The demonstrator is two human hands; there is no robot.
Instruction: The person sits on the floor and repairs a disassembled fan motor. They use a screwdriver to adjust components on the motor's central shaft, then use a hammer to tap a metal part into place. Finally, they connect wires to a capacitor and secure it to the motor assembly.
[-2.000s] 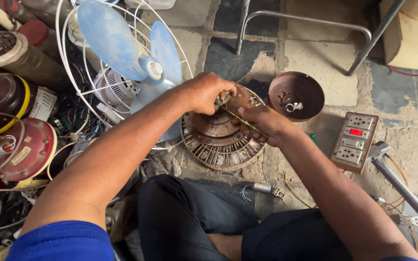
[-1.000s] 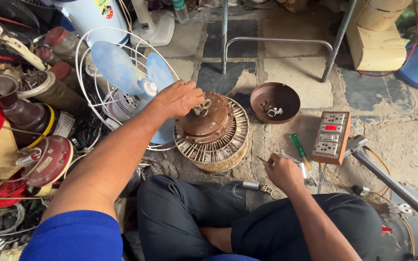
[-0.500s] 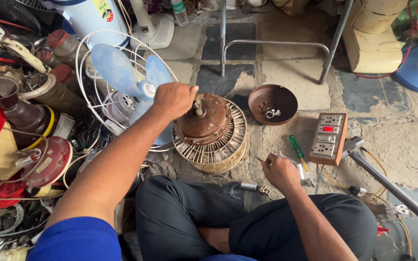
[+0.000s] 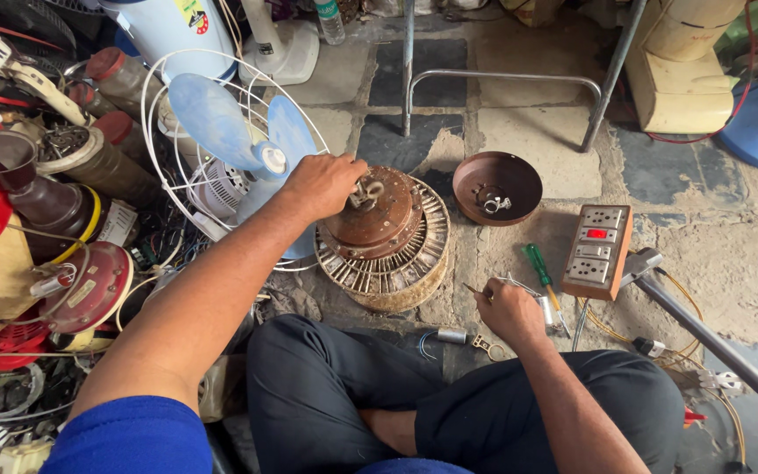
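Since earlier, right hand (image 4: pixel 509 312) has dropped near-right, closed around a thin tool; left hand (image 4: pixel 322 184), arm outstretched, grips the rusty fan motor (image 4: pixel 388 237) top.

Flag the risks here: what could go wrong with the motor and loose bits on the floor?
The left hand alone steadies the rusty fan motor, which looks tilted; it might slip or roll. Small fittings in the brown bowl-shaped cover sit loose and could scatter. The switch and socket board shows a red light near loose wires, a possible shock hazard.

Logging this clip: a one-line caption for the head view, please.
Seated person's left hand grips a rusty fan motor on the floor; right hand holds a thin tool beside a green screwdriver.
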